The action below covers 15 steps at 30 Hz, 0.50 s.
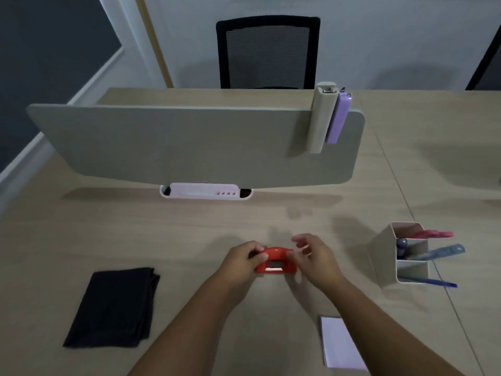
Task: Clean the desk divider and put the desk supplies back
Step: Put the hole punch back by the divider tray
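Observation:
A grey desk divider [189, 142] stands across the wooden desk [81, 226]. A beige holder [320, 118] with a purple item [337, 118] hangs on its right end. At the desk's middle a red hole punch [276, 263] rests on the surface. My left hand [245, 260] grips its left end. My right hand [314, 256] is at its right end, fingers loosely spread and blurred. A folded black cloth [113, 308] lies to the left. A beige pen organizer [390, 253] lies tipped on its side at right, with pens, a ruler and pink scissors sticking out.
A white notepad [341, 346] lies near the front right. A white cable tray with a pinkish insert [206, 191] sits under the divider. A black mesh chair [268, 52] stands behind the desk.

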Motion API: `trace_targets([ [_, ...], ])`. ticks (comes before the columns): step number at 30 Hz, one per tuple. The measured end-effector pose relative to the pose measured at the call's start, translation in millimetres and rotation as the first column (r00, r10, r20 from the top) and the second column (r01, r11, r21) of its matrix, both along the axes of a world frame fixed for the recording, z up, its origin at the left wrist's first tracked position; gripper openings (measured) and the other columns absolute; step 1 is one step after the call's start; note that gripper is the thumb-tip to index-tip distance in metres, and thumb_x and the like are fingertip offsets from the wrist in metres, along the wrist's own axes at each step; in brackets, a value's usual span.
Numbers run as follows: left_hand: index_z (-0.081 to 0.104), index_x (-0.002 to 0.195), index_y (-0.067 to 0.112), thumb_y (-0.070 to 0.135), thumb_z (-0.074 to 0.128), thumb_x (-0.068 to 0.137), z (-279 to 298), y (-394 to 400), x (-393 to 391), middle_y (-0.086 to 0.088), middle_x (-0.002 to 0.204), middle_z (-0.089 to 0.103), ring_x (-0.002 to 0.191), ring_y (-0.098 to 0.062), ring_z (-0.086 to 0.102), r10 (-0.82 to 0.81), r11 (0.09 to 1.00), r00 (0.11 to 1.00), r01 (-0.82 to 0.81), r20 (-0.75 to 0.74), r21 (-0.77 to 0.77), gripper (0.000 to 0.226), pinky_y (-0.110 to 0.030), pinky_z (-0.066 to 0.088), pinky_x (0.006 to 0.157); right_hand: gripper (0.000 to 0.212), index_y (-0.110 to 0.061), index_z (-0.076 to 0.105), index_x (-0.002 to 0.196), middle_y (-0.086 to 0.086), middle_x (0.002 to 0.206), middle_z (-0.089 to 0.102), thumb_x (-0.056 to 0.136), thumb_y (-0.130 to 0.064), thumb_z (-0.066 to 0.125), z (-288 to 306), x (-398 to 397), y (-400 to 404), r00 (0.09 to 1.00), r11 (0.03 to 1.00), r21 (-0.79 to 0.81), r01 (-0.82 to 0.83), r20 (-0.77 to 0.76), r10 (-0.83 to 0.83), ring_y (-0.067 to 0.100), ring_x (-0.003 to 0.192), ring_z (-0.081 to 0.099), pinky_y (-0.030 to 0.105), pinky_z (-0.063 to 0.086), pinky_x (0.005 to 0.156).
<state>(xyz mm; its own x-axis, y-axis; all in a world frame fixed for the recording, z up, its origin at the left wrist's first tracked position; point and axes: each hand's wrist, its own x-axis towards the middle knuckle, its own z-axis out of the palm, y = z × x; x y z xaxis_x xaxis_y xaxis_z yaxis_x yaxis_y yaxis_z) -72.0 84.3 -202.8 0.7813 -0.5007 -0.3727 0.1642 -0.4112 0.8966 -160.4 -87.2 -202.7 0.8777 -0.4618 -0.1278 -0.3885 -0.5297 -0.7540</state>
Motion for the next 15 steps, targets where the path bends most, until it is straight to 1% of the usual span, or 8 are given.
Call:
trace_targets([
  [1,0.061,0.089,0.003,0.001,0.062,0.089,-1,4,2,0.004,0.076,0.059,0.057,0.003,0.054,0.005,1.000,1.000,-0.005,0.012,0.002,0.002,-0.007,0.042,0.050,0.027,-0.021,0.066,0.101,0.000,0.090,0.065,0.076,-0.026,0.075,-11,-3,5,0.996,1.000,0.013,-0.017,-0.086,0.018,0.013,0.077,0.060,0.023,0.044,0.071],
  [2,0.060,0.089,0.003,0.001,0.062,0.088,-3,7,4,0.005,0.075,0.058,0.054,0.007,0.054,0.016,1.000,1.000,-0.016,0.026,0.005,0.003,-0.006,0.041,0.050,0.026,-0.019,0.067,0.098,0.001,0.088,0.066,0.075,-0.028,0.076,-18,-4,11,0.990,0.999,0.023,-0.026,-0.140,0.029,0.017,0.077,0.061,0.025,0.045,0.070],
  [4,0.061,0.091,0.002,0.001,0.063,0.088,-4,15,9,0.003,0.080,0.060,0.054,0.011,0.055,0.053,0.998,0.998,-0.054,0.045,0.022,0.004,-0.006,0.042,0.051,0.026,-0.016,0.067,0.094,0.004,0.085,0.068,0.075,-0.031,0.076,-23,3,22,0.985,0.999,0.032,-0.025,-0.170,0.030,0.020,0.077,0.062,0.028,0.045,0.070],
  [6,0.065,0.094,0.001,0.002,0.067,0.085,-8,23,16,-0.002,0.089,0.064,0.062,0.006,0.059,0.164,0.986,0.984,-0.166,0.064,0.024,0.009,-0.006,0.045,0.053,0.027,-0.015,0.068,0.096,0.006,0.087,0.068,0.076,-0.032,0.074,-23,18,32,0.986,0.999,0.015,-0.028,-0.163,0.030,0.022,0.080,0.062,0.026,0.042,0.069],
  [8,0.068,0.096,0.005,0.006,0.072,0.082,-11,30,27,-0.004,0.090,0.068,0.070,-0.002,0.062,0.274,0.957,0.951,-0.284,0.144,0.051,0.014,-0.004,0.045,0.057,0.028,-0.014,0.068,0.097,0.007,0.091,0.069,0.078,-0.034,0.073,-24,38,41,0.987,1.000,0.008,-0.016,-0.157,0.018,0.023,0.084,0.063,0.024,0.039,0.069],
  [10,0.070,0.100,0.007,0.011,0.074,0.080,-20,35,40,-0.002,0.091,0.070,0.078,-0.010,0.066,0.318,0.935,0.924,-0.342,0.212,0.090,0.021,-0.005,0.046,0.067,0.028,-0.013,0.069,0.098,0.007,0.092,0.070,0.078,-0.034,0.072,-25,59,50,0.989,1.000,0.018,0.014,-0.147,-0.012,0.024,0.087,0.064,0.025,0.040,0.070],
  [13,0.070,0.109,0.009,0.015,0.071,0.080,-29,36,56,-0.005,0.100,0.074,0.089,-0.015,0.068,0.286,0.933,0.918,-0.332,0.276,0.137,0.030,-0.026,0.053,0.085,0.026,-0.012,0.070,0.097,0.006,0.089,0.070,0.080,-0.031,0.072,-23,86,59,0.990,0.996,0.048,0.069,-0.129,-0.062,0.021,0.082,0.062,0.022,0.034,0.067],
  [15,0.070,0.111,0.014,0.016,0.068,0.081,-30,31,67,-0.003,0.101,0.074,0.090,-0.015,0.068,0.275,0.930,0.908,-0.334,0.315,0.151,0.029,-0.031,0.053,0.089,0.026,-0.011,0.070,0.099,0.006,0.090,0.069,0.081,-0.030,0.070,-24,98,59,0.989,0.994,0.048,0.097,-0.117,-0.091,0.019,0.081,0.059,0.020,0.031,0.066],
])
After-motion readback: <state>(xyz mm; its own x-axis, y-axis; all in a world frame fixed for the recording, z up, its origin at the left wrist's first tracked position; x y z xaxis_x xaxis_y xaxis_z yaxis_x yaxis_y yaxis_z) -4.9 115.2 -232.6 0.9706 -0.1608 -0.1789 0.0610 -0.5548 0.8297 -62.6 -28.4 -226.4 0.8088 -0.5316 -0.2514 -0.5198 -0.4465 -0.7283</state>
